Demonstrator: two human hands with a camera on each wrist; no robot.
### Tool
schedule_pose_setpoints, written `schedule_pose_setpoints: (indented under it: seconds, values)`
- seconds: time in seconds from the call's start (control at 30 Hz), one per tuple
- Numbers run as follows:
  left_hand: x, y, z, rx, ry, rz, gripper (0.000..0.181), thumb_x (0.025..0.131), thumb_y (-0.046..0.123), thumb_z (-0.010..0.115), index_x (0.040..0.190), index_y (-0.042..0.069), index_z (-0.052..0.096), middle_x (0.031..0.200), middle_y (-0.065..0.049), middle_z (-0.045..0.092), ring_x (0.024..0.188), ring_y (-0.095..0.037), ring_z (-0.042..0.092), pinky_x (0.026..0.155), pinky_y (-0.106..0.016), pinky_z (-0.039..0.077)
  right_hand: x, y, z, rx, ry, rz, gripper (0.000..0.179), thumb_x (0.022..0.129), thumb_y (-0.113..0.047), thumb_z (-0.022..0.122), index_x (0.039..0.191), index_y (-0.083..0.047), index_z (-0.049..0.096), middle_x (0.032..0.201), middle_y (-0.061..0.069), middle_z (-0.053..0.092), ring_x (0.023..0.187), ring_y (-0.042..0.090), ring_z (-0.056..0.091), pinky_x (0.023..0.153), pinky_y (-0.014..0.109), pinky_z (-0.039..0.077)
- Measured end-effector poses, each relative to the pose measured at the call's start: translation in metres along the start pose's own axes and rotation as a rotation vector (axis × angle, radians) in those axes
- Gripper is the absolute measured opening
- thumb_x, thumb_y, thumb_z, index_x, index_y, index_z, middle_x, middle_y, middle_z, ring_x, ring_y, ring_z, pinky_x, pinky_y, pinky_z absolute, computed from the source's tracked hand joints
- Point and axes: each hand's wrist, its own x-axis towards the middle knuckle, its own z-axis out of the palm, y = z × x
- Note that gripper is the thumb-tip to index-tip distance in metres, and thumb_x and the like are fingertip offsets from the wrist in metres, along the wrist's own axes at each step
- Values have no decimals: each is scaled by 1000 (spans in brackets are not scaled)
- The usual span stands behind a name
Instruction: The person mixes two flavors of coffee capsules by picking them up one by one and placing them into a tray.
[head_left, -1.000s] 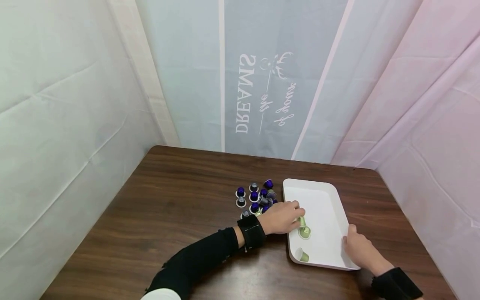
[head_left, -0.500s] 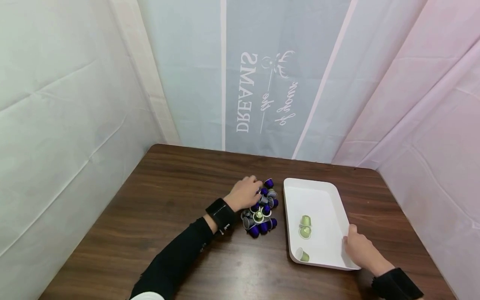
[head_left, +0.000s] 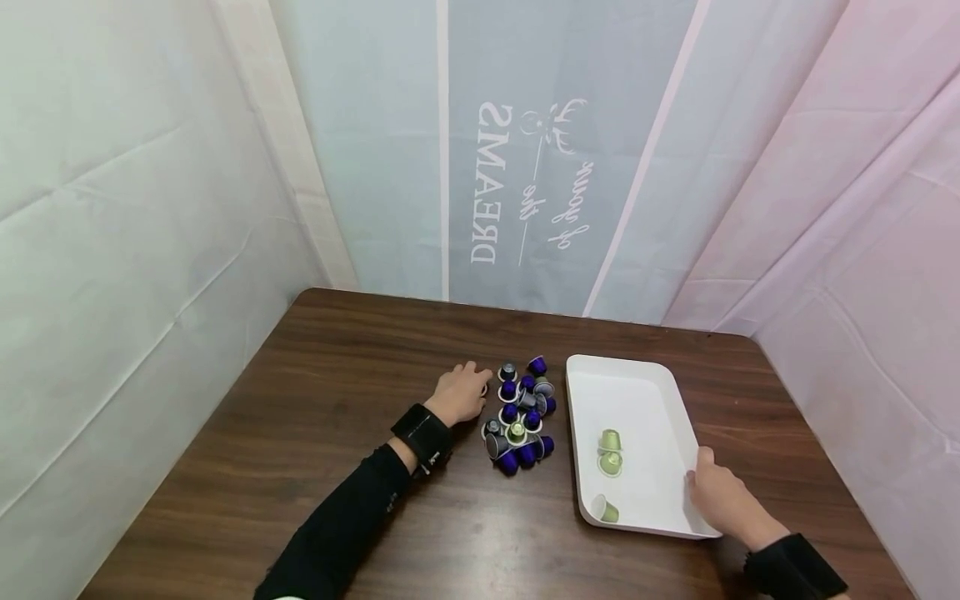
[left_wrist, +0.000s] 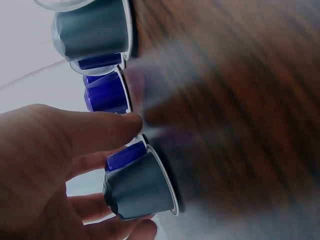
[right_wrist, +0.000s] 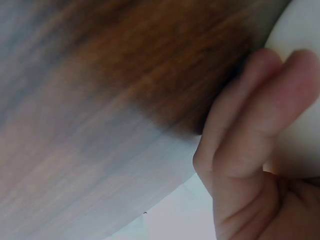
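Observation:
My left hand (head_left: pixel 461 395) reaches down at the left side of a group of coffee capsules. In the left wrist view its thumb and fingers spread around a dark grey coffee capsule (left_wrist: pixel 142 190) and a blue coffee capsule (left_wrist: pixel 126 156), which stand rim down; the thumb is apart from the grey one. My right hand (head_left: pixel 723 498) grips the right edge of a white tray (head_left: pixel 652 400). Inside the tray are three light green capsules: one green capsule (head_left: pixel 611 440), another green capsule (head_left: pixel 611 464) touching it, and a tipped green capsule (head_left: pixel 606 509) near the front left corner.
Several blue and grey capsules (head_left: pixel 527 454) crowd together left of the tray, some upright, some on their sides. One green capsule (head_left: pixel 516 432) stands among them. Light cloth (head_left: pixel 555 267) hangs behind the dark wooden table (head_left: pixel 360 358).
My left hand has let go of a green capsule in the tray and moved left across the capsules to the group's left side. The right hand stays at the tray's edge.

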Motion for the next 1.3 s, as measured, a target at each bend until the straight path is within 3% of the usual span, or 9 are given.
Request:
schedule_pose_setpoints:
  seconds: [0.23,0.47,0.93,1.13,1.3]
  values:
    - [-4,0,-4,-9,-64,14,41,89,19,66,129,14,57,113,-11,57,92,-24,60,64,-33,50,-1,-1,1,2,-15,17,43,99,-10,35,116,24,15,81,30,55,73,28,58,63,41,47]
    - [-8,0,-6,-44,-64,11,42,88,17,68,128,13,57,113,-13,56,94,-26,58,69,-34,50,1,2,2,0,11,-27,43,99,-8,34,116,26,15,80,30,56,73,29,58,62,43,47]
    - [-20,-4,-14,-30,-133,-91,45,84,26,73,123,10,57,111,-12,61,95,-27,60,72,-39,51,0,3,2,2,7,-12,44,99,-9,36,117,25,15,79,27,56,72,29,57,62,43,47]
    - [-22,-5,-18,-43,-108,-131,34,83,26,74,111,10,62,99,-8,65,86,-26,63,65,-39,51,1,1,1,4,-1,2,44,99,-9,35,118,25,15,78,26,56,72,28,57,63,42,47]
    - [-22,-4,-26,-39,-46,-135,27,82,26,74,101,10,64,92,-8,65,80,-26,64,61,-40,51,1,0,0,7,-5,2,44,99,-10,35,117,24,15,78,26,55,73,29,57,63,42,46]
